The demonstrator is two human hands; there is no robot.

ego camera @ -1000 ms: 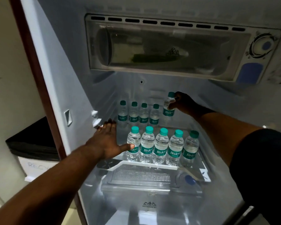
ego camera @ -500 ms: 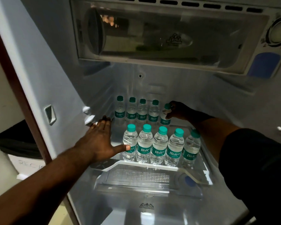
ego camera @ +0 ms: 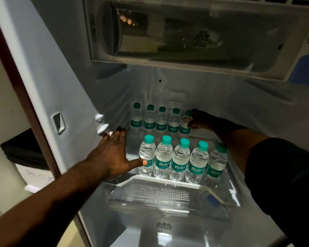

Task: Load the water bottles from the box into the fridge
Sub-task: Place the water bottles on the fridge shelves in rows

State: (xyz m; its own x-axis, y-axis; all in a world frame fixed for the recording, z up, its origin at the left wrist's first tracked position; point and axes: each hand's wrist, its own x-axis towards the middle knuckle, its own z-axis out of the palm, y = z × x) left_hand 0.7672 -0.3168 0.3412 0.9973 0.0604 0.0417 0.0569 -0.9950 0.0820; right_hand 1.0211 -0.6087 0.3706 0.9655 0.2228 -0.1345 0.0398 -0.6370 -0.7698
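On the fridge shelf (ego camera: 209, 135) mid-frame, my right hand (ego camera: 199, 120) grips a back-row bottle (ego camera: 185, 125) to seat it, while my flat, spread left hand (ego camera: 112, 154) steadies the front row (ego camera: 180, 157).

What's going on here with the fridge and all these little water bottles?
A person is stocking the fridge shelf with small water bottles. Their right hand grips the rightmost bottle of the back row, which makes five there. Their left hand is spread open beside the front row of five, with the thumb touching its leftmost bottle.
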